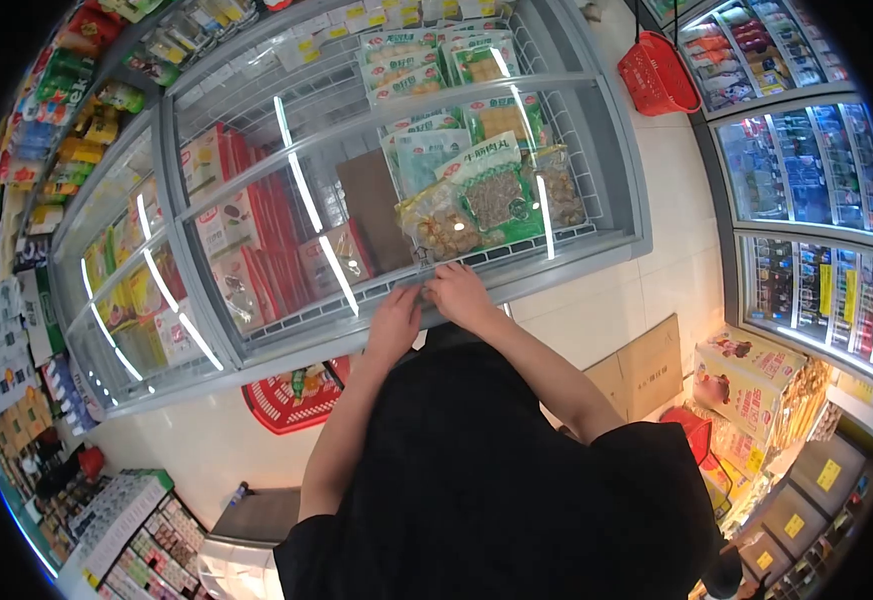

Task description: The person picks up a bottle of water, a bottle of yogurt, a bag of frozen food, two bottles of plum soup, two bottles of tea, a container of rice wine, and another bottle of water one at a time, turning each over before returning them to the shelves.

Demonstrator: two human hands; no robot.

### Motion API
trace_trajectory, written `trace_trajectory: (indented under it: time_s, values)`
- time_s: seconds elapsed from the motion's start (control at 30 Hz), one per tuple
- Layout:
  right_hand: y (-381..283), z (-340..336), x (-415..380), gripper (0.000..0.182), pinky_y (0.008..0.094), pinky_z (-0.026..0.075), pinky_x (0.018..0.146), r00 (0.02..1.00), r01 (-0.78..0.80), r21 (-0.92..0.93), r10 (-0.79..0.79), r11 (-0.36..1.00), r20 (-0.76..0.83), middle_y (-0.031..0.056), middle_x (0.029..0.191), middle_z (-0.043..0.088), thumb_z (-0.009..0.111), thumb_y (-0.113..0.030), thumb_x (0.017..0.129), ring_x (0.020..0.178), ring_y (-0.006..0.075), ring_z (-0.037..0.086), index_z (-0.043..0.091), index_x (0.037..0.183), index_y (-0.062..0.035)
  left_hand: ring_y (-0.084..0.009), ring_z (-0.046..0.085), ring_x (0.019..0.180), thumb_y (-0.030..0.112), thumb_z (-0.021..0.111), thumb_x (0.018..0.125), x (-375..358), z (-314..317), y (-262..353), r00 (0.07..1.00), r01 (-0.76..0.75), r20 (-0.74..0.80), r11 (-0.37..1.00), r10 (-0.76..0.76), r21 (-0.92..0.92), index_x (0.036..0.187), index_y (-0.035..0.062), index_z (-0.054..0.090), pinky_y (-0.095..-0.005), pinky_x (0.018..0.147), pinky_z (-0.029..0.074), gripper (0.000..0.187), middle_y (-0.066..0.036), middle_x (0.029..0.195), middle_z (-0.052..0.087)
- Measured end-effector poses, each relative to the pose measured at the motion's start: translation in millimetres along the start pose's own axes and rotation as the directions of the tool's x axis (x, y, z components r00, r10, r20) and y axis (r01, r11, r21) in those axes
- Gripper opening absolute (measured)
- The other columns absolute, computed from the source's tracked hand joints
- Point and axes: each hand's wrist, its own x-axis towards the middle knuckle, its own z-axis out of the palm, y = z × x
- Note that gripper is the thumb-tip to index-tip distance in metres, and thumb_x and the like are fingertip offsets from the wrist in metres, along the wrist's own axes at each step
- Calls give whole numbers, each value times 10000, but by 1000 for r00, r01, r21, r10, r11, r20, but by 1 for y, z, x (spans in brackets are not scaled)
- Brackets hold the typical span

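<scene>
My left hand (398,322) and my right hand (460,294) meet at the front edge of a glass-topped chest freezer (577,255). The fingers of both are bent and pinched close together; whatever lies between them is too small or hidden to make out. Just beyond my fingertips, inside the freezer, are a bag of brownish frozen pieces (442,222) and a green-and-white bag of meatballs (497,190). Further back stand several green-and-white frozen food bags (402,65). To the left sit red-and-white boxes (227,225) beside a brown cardboard divider (372,205).
A red shopping basket (292,400) with packages in it is on the floor left of me. Another red basket (660,75) is beyond the freezer's right end. Upright glass-door fridges (807,165) line the right. Cardboard (647,370) and printed cartons (747,385) are at lower right.
</scene>
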Motion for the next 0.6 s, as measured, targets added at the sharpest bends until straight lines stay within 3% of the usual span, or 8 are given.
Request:
trace_trajectory:
  time_s: [0.13,0.2,0.33,0.4,0.47,0.5,0.57,0.6]
  values:
    - [-1,-2,6,133,409,430,806,995,-35,-14,36,999,97,71,844,581,630,-230,745,919,264,546,670,777,-107,-319,598,914,93,556,821,-26,-10,-14,979,31,-198,998,-42,-59,1050,17,595,-374,797,480,244,-162,1006,611]
    - [1,0,9,144,405,437,795,994,-20,2,20,1000,109,75,836,581,635,-234,743,904,266,549,671,778,-100,-244,630,891,118,540,869,-58,-21,-27,877,311,-243,876,-413,-369,1070,1,593,-308,786,476,239,-140,968,651]
    - [-1,-3,11,179,393,441,790,996,-20,111,10,994,91,88,831,574,660,-226,724,888,282,542,684,823,-79,-269,638,822,126,532,863,-145,-11,-86,619,516,-403,736,-674,-438,1017,17,617,-337,719,491,207,-163,947,648]
    - [0,-4,16,196,389,440,791,995,-42,136,30,990,93,92,831,571,670,-221,717,884,288,539,687,841,-70,-267,638,828,187,542,853,-181,15,-117,525,579,-430,678,-735,-452,1007,-13,611,-344,737,487,261,-186,924,646]
    - [0,-4,17,216,387,444,784,988,-77,121,59,990,141,98,836,570,683,-216,708,882,294,536,690,861,-62,-270,638,832,271,564,824,-213,57,-157,445,806,-535,582,-718,-111,1000,-44,605,-355,749,477,363,-213,915,640]
    - [0,-4,17,216,387,444,784,989,-68,116,51,991,142,98,836,570,683,-216,708,882,294,536,690,861,-62,-270,638,832,271,564,824,-218,56,-155,438,806,-537,580,-720,-121,1000,-44,605,-355,749,477,363,-213,915,640]
    - [-2,-6,18,232,390,447,776,984,-100,103,83,990,159,103,842,571,689,-224,709,887,297,537,689,869,-57,-283,636,826,336,581,796,-221,53,-152,381,727,50,266,-923,-632,1000,-66,602,-363,748,470,451,-223,883,641]
    - [-3,-6,19,232,390,447,776,985,-91,95,76,991,154,103,842,571,689,-224,709,887,297,537,689,869,-57,-283,636,826,336,581,796,-223,54,-158,387,719,46,270,-921,-641,1000,-66,602,-363,748,470,451,-223,883,641]
